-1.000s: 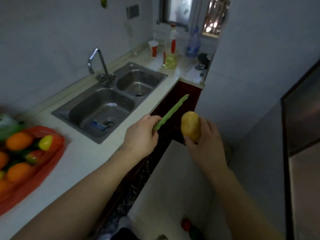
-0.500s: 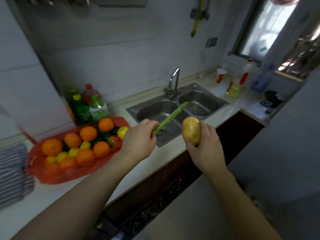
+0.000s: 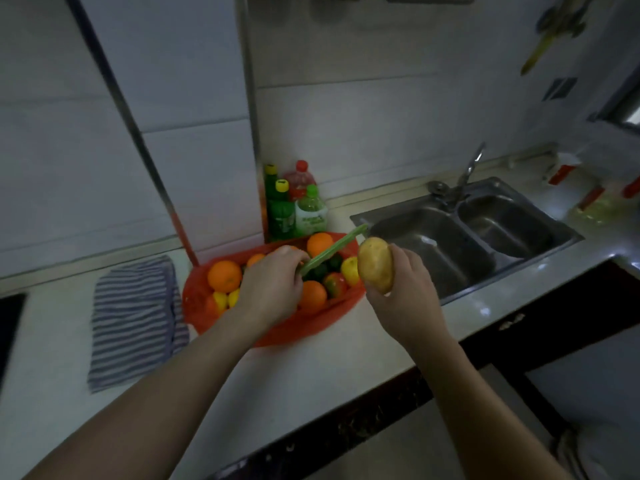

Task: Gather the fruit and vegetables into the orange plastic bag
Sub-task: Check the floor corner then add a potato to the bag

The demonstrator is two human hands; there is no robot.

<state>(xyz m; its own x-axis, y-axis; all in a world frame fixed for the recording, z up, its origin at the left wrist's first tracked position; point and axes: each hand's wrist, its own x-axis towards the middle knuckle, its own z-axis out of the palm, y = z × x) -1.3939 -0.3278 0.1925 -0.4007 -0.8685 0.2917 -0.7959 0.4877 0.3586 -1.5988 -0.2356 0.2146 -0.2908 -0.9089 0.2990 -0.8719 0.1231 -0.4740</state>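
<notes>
The orange plastic bag lies open on the white counter, holding oranges, small yellow fruit and a red-green tomato. My left hand hovers over the bag's opening, shut on a long green vegetable stalk that points up and right. Just right of the bag, above its edge, my right hand grips a yellow-brown potato held upright.
A blue-striped cloth lies left of the bag. Several bottles stand against the wall behind it. A double steel sink with a tap sits to the right. The counter's front edge runs diagonally below my arms.
My view has swung left from the sink toward the bag. Both hands, still holding the stalk and the potato, now sit over and beside the bag.
</notes>
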